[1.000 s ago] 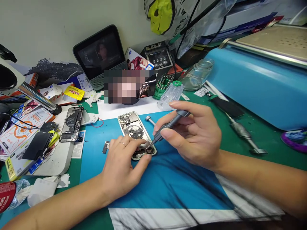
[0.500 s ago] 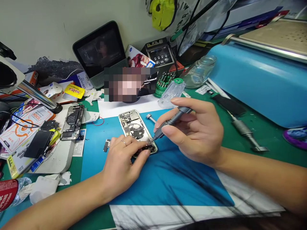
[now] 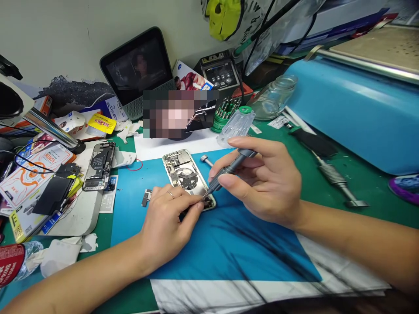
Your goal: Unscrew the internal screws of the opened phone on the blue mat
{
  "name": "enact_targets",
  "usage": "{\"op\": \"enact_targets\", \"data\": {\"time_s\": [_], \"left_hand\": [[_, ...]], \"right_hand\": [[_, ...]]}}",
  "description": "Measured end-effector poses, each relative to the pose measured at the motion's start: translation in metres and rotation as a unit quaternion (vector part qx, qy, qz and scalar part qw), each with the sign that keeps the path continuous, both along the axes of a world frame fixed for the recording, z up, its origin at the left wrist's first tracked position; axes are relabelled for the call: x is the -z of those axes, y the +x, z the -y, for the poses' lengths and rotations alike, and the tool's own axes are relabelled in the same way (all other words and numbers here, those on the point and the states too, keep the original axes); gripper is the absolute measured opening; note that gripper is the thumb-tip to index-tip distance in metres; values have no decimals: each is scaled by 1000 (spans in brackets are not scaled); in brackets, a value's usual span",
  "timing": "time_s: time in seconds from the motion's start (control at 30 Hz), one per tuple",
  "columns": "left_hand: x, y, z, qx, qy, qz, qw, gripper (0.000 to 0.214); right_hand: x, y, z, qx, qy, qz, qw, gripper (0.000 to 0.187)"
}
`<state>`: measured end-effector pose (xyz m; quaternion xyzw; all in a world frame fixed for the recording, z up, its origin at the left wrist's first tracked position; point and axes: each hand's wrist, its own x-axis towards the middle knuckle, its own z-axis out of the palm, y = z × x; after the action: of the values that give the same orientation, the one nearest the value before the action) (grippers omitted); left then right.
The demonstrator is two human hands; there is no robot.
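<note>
An opened phone (image 3: 188, 168), its inner parts bare, lies on the blue mat (image 3: 235, 257) with its lower end turned toward me. My right hand (image 3: 270, 183) grips a grey screwdriver (image 3: 229, 169) between thumb and fingers, slanted down, its tip at the phone's lower end. Over that same end rests my left hand (image 3: 172, 218), thumb and forefinger pinched together right beside the screwdriver tip. Whatever sits between those fingertips is too small or hidden to make out. A small metal phone part (image 3: 146, 198) lies just left of my left hand.
A second opened phone (image 3: 98, 165) lies to the left among boxes and a lamp arm (image 3: 54, 128). Behind the mat stand a green bit holder (image 3: 225, 114), a clear plastic cover (image 3: 237, 126) and a glass jar (image 3: 276, 98). Another screwdriver (image 3: 337, 179) lies at right.
My left thumb and forefinger have drawn together by the screwdriver tip. My right hand and the screwdriver have shifted slightly left and down.
</note>
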<state>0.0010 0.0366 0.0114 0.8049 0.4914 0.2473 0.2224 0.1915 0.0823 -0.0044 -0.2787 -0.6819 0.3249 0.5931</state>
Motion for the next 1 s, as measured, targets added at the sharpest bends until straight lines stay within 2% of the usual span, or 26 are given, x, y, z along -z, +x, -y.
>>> {"op": "enact_targets", "data": {"time_s": [0.13, 0.4, 1.0], "left_hand": [[0, 1, -1, -1, -2, -1, 1000, 15], [-1, 1, 0, -1, -4, 3, 1000, 16], [-1, 0, -1, 1, -19, 10, 1000, 14]], "right_hand": [[0, 1, 0, 3, 2, 4, 1000, 45], [1, 1, 0, 0, 10, 5, 1000, 52], [1, 2, 0, -5, 2, 5, 1000, 51]]}}
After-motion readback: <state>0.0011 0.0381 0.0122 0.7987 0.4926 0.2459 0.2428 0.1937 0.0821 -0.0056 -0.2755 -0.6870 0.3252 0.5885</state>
